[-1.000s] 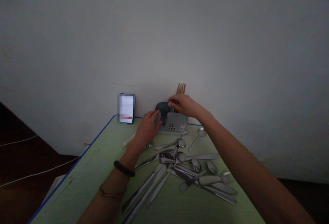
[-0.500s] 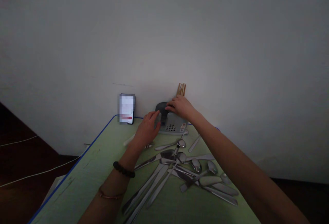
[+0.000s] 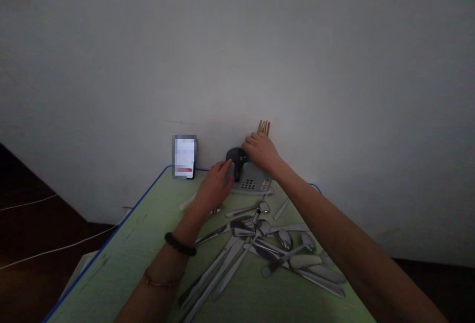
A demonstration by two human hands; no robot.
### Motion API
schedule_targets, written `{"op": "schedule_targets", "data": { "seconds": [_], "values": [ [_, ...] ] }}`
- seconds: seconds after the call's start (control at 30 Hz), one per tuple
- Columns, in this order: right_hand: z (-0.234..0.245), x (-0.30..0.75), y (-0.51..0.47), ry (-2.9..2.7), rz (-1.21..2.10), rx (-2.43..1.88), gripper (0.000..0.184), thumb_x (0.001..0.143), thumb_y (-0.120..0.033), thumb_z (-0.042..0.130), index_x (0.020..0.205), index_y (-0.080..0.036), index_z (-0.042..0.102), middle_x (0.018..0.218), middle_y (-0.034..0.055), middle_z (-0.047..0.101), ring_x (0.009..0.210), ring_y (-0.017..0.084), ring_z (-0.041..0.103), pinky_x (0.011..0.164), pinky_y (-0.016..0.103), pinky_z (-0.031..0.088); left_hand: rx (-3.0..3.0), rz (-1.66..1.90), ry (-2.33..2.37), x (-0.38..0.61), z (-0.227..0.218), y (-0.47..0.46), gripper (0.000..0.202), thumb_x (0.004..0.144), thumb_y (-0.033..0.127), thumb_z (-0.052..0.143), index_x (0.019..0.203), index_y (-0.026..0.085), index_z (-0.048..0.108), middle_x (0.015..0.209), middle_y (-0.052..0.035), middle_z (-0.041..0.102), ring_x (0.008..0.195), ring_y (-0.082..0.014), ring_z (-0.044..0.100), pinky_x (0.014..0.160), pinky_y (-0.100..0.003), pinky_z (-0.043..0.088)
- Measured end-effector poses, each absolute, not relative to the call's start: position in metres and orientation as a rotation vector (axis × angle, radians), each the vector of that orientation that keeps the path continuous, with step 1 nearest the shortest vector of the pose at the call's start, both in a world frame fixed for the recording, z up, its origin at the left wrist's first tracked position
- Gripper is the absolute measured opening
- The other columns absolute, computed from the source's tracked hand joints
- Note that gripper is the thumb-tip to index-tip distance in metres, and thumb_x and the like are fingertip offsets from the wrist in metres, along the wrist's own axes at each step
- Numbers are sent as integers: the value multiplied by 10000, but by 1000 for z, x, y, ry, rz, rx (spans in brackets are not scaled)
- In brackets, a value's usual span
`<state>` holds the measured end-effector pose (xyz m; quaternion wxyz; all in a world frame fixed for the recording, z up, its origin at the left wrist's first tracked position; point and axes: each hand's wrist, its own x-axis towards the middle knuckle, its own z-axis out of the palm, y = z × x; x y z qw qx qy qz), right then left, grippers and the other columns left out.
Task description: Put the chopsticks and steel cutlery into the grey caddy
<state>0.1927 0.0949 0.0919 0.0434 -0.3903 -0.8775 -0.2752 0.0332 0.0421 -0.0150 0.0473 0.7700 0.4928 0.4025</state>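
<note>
The person before me slants both bare forearms (image 3: pixel 334 234) inward: the bare left hand (image 3: pixel 213 185) with fingers (image 3: pixel 224 166) extended, thumb apart; the bare right hand (image 3: pixel 261 152) higher, knuckles up, half-hidden fingers apparently curled down.

Right hand (image 3: pixel 261 151) now curled over, knuckles higher, gap (image 3: pixel 238 170) in the grey holder (image 3: pixel 249 173) darker than before

On my L wrist (image 3: pixel 190 229), a chunky blk bracelet (image 3: pixel 180 245) w/ rounded beads; further up that forearm, a thin reddish-brn bangle (image 3: pixel 163 283); my R forearm (image 3: pixel 345 234) is bare
</note>
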Motion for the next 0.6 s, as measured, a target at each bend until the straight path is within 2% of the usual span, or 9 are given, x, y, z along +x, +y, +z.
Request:
{"op": "schedule_targets", "data": {
  "seconds": [0.1, 0.23, 0.33, 0.4, 0.47, 0.53, 0.6],
  "values": [
    [106, 197, 87, -2451, -990, -1172, 298, 946, -202, 382, 926, -137, 672, 910, 122, 648, 901, 242, 467, 761, 362, 287, 2342, 1276, 1487, 35, -16, 43, 472, 883, 265, 459, 1324, 99, 425, 1254, -180, 546, 1194, -267, 481, 1013, -462, 398],
    [128, 202, 73, -2181, -1008, -1188, 370, 977, -281, 302, 947, -174, 655, 890, 107, 639, 870, 240, 452, 724, 362, 258, 2277, 1466, 1491, 36, -10, 42, 525, 901, 315, 448, 1363, 83, 354, 1330, -198, 487, 1245, -271, 438, 1041, -459, 358],
    [134, 203, 62, -2096, -912, -1209, 386, 978, -325, 294, 951, -181, 651, 890, 106, 635, 867, 238, 465, 721, 359, 262, 2182, 1585, 1489, 36, 3, 36, 451, 911, 309, 429, 1311, 101, 428, 1226, -166, 578, 1142, -244, 520, 995, -417, 395],
    [132, 203, 56, -2073, -812, -1254, 372, 972, -323, 314, 931, -171, 651, 884, 110, 634, 859, 236, 479, 720, 355, 277, 2101, 1549, 1461, 34, 13, 32, 344, 914, 305, 417, 1185, 136, 544, 1001, -102, 680, 945, -205, 610, 879, -357, 463],
    [127, 206, 51, -2059, -696, -1321, 339, 958, -294, 347, 895, -152, 649, 867, 115, 634, 836, 230, 498, 711, 345, 299, 1972, 1490, 1418, 30, 24, 27, 280, 899, 323, 444, 1051, 158, 611, 778, -37, 695, 717, -154, 628, 710, -276, 494],
    [121, 214, 45, -2093, -546, -1371, 295, 932, -244, 384, 846, -138, 646, 837, 111, 633, 791, 212, 516, 691, 325, 323, 1790, 1489, 1369, 23, 32, 24, 254, 850, 362, 523, 959, 160, 633, 655, 3, 671, 545, -112, 583, 543, -216, 459],
    [117, 225, 37, -2222, -334, -1374, 255, 897, -203, 423, 788, -138, 645, 777, 87, 627, 719, 182, 524, 652, 297, 341, 1604, 1524, 1295, 15, 39, 21, 260, 782, 395, 607, 879, 155, 634, 608, 13, 656, 454, -92, 533, 425, -190, 395]
  ]
}}
